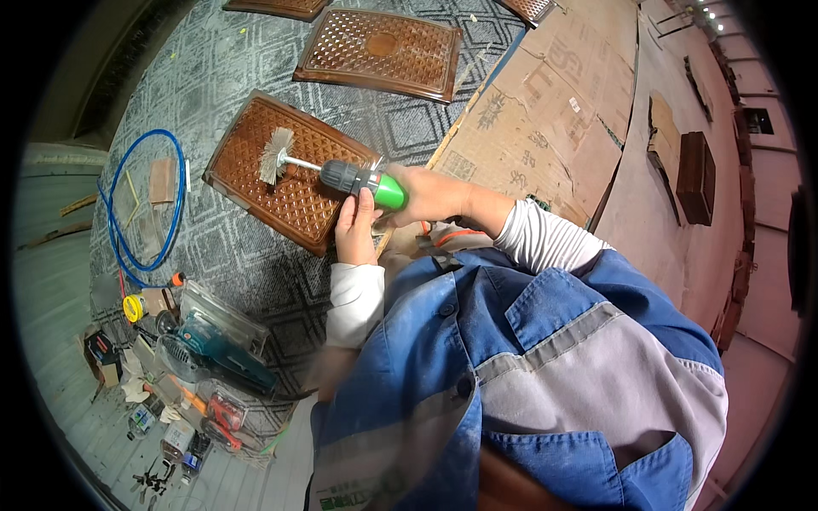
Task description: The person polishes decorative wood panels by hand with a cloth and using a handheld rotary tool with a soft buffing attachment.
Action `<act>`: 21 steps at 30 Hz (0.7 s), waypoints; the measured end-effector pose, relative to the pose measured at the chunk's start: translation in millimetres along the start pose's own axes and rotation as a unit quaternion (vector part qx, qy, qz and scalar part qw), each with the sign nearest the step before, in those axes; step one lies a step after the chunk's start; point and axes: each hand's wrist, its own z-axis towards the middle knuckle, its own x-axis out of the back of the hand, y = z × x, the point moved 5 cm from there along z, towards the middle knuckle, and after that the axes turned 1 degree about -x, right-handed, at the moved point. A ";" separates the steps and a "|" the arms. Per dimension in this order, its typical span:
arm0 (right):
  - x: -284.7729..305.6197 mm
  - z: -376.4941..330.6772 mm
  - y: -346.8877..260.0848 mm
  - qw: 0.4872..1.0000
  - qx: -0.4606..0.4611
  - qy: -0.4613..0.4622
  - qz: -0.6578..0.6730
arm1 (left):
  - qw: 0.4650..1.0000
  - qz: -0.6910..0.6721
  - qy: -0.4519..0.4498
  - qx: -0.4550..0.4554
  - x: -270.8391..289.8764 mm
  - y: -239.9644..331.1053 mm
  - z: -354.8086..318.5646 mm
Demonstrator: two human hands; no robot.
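My right hand (430,198) is wrapped round the back of a green and black cordless drill (390,192). From below, my left hand (356,226) grips the drill near its chuck, with the thumb up along its side. A round brush with pale bristles (275,157) sits on a metal shaft in the chuck. The bristles meet the face of a brown wooden panel (298,209) carved with a diamond lattice. This panel lies at a slant on a grey patterned cloth (213,51). The drill's grip is mostly hidden by my hands.
A similar carved panel (417,51) lies beyond. Flattened cardboard (554,111) covers the surface to the right. At left are a coiled blue hose (111,213), a teal power tool (223,347), a yellow tape roll (133,308) and several bottles. A dark wooden box (696,179) stands far right.
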 end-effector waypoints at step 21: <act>23.5 -22.4 15.9 0.999 -0.012 0.033 -0.003 | 0.929 0.294 0.207 -0.083 131.2 33.8 -30.1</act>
